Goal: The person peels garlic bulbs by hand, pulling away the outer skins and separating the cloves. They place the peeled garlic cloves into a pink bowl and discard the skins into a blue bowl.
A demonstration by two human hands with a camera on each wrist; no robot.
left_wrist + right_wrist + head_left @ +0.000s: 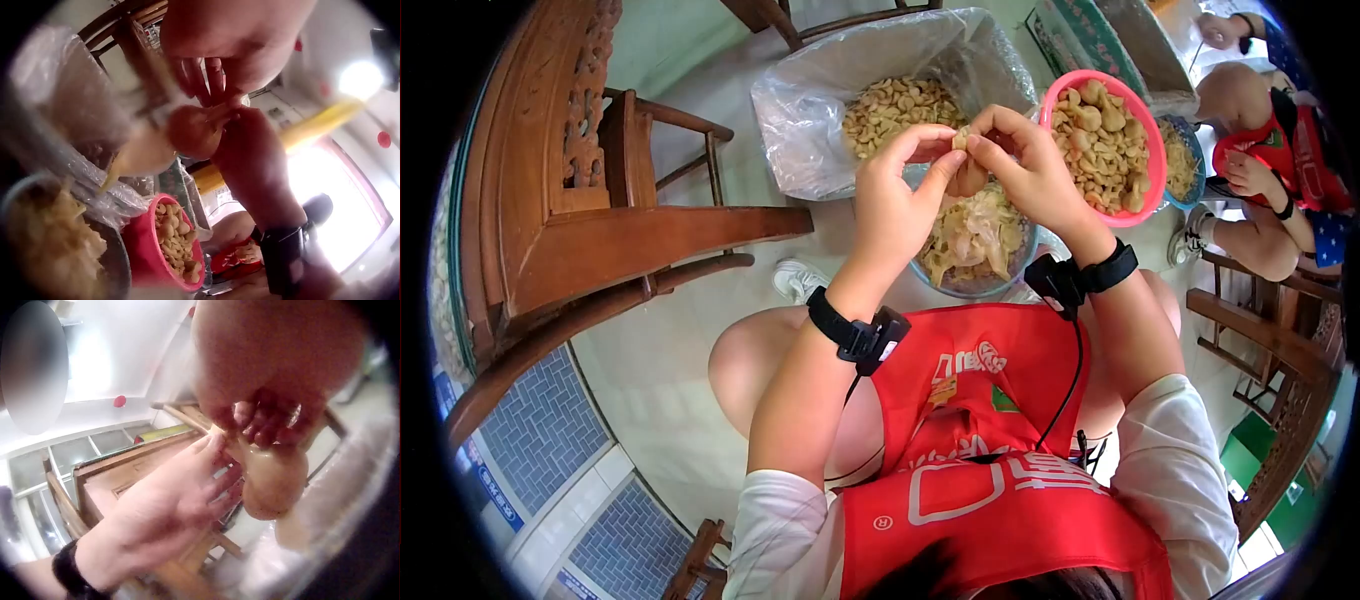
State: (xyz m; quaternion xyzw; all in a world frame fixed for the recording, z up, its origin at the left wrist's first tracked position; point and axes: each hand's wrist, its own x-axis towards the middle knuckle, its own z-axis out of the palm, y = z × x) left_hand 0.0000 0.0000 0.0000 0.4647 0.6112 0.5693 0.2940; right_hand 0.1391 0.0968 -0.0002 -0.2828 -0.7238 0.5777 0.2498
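Both hands meet over the containers. My left hand (900, 195) pinches a small pale garlic clove (961, 139) between thumb and forefinger, with the right thumb and forefinger right at it. My right hand (1030, 165) also holds a brownish garlic bulb (272, 487) under its curled fingers. Directly below lies a blue-rimmed basin of papery garlic skins (975, 238). A large box lined with clear plastic (805, 125) stands ahead, with peeled cloves (905, 108) inside. On the right is a pink bucket (1157, 165) full of garlic bulbs and cloves (1100, 140).
A carved wooden chair (530, 190) stands at the left. Another person (1270, 170) in a red apron sits at the right, beside a second blue basin (1192, 165). Behind the bucket is a green carton (1080, 45). More wooden furniture (1270, 330) stands at lower right.
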